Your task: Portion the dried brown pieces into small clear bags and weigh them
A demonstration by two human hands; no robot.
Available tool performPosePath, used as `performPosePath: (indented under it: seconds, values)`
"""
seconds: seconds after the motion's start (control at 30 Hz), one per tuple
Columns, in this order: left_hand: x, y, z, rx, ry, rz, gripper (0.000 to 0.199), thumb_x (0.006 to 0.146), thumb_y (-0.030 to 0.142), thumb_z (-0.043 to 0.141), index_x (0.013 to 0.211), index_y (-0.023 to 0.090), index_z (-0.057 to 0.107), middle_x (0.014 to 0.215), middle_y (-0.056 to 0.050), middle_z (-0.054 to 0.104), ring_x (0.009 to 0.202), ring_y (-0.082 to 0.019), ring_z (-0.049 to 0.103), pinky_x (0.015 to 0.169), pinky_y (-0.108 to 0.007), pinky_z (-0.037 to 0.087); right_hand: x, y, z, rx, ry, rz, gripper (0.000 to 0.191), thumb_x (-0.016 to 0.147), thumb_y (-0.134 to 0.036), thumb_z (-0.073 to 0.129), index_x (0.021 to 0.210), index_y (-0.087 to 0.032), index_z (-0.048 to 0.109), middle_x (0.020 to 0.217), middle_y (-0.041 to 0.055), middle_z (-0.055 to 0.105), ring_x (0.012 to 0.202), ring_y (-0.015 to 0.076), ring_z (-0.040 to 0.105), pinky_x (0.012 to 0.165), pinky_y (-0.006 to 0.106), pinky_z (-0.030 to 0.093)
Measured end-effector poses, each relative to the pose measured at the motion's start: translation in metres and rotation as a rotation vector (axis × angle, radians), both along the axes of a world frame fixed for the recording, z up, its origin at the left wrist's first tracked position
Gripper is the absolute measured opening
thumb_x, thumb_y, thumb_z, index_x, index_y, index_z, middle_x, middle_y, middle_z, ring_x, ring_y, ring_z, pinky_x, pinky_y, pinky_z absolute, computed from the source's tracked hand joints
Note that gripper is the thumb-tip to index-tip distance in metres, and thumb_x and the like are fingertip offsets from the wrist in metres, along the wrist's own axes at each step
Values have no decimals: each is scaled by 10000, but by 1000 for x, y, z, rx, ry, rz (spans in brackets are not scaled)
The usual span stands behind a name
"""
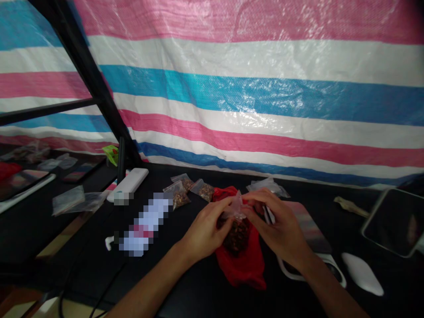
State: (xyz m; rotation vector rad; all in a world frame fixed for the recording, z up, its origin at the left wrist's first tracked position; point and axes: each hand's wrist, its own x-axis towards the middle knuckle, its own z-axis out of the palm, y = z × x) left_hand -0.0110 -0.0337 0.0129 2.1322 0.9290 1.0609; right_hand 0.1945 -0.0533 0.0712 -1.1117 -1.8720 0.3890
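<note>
A clear plastic bag (pixel 237 207) stands with its top between my two hands, over dark brown grains or seeds (pixel 237 236). My left hand (pixel 209 227) pinches the left side of the bag's top. From the right, my right hand (pixel 280 223) has thumb and fingers closed on the other side. Beneath lies a red bag (pixel 243 271), spread on the black table. Whether the grains are inside the clear bag or in the red one is hard to tell. Small filled zip bags (pixel 179 196) lie beyond my left hand.
Flat clear bags (pixel 270 187) lie behind my right hand. To the right are a phone (pixel 306 225), a white case (pixel 362 273) and a dark-screened device (pixel 394 221). On the left sit a white power bank (pixel 130 183) and an earbud (pixel 109 243). Striped sheeting (pixel 232 97) hangs behind.
</note>
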Motion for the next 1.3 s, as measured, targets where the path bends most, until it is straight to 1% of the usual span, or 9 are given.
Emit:
performPosePath:
  seconds: [0.13, 0.23, 0.33, 0.5, 0.7, 0.93, 1.07, 1.17, 1.3]
  values:
    - [-1, 3, 4, 64, -6, 142, 603, 951, 321, 696, 1499, 270, 451, 1272, -73, 715, 1227, -253, 657, 1095, -446, 502, 11, 6, 1, 90, -33, -160, 115, 983, -306, 642, 1060, -281, 725, 930, 23, 714, 836, 195, 639, 792, 348, 520]
    - [-5, 8, 8, 35, -17, 393, 468, 1014, 367, 588, 1451, 234, 485, 1184, -84, 709, 1092, -248, 690, 997, -431, 535, 28, 18, -3, 123, 19, -378, 163, 981, -366, 627, 1059, -263, 729, 947, 32, 729, 869, 207, 655, 845, 365, 516]
    - [-11, 14, 10, -74, 38, 493, 361, 1051, 407, 502, 1361, 227, 546, 1038, -58, 726, 904, -236, 719, 829, -376, 549, 54, 33, -7, 117, 93, -541, 238, 981, -427, 607, 1053, -231, 721, 969, 55, 748, 850, 215, 675, 799, 360, 530]
    - [-12, 15, 7, -225, 82, 431, 347, 1014, 395, 558, 1322, 237, 548, 904, -15, 718, 687, -196, 691, 622, -293, 466, 110, 49, -16, 90, 171, -794, 335, 946, -460, 586, 1105, -190, 707, 999, 112, 774, 881, 266, 727, 809, 396, 559]
    - [2, 11, 0, -346, -141, 189, 358, 920, 170, 580, 1272, 231, 566, 819, 31, 645, 770, -161, 667, 694, -255, 489, 159, 60, -38, -80, 19, -855, 222, 806, -363, 638, 935, -223, 752, 833, 96, 779, 765, 294, 726, 767, 434, 560]
    - [-1, 16, -10, -238, -109, 393, 270, 941, 248, 617, 1209, 217, 602, 1107, -66, 639, 941, -210, 638, 832, -342, 509, 138, 60, -33, -40, -138, -687, 307, 869, -358, 563, 1065, -195, 734, 1050, 146, 747, 931, 304, 686, 919, 484, 518]
    - [-1, 16, -19, -297, -69, 282, 429, 918, 232, 655, 1336, 236, 554, 1097, -62, 665, 1022, -238, 637, 899, -373, 494, 84, 25, -2, -140, -226, -269, 257, 930, -468, 628, 1058, -275, 738, 1007, 46, 764, 875, 228, 684, 819, 356, 556]
    - [3, 16, -17, -389, -151, 219, 342, 924, 188, 600, 1263, 227, 575, 869, 2, 633, 842, -195, 630, 782, -322, 482, 36, -16, 18, -429, -412, 200, 328, 870, -386, 773, 1187, -357, 692, 1218, -4, 733, 1088, 228, 670, 966, 347, 527]
    - [4, 18, -5, -359, -331, 253, 200, 885, 165, 592, 1081, 204, 603, 773, 39, 549, 728, -156, 569, 720, -291, 457, -6, -50, 21, -532, -557, 400, 409, 796, -225, 836, 1157, -356, 695, 1280, -16, 712, 1228, 265, 624, 1097, 394, 447]
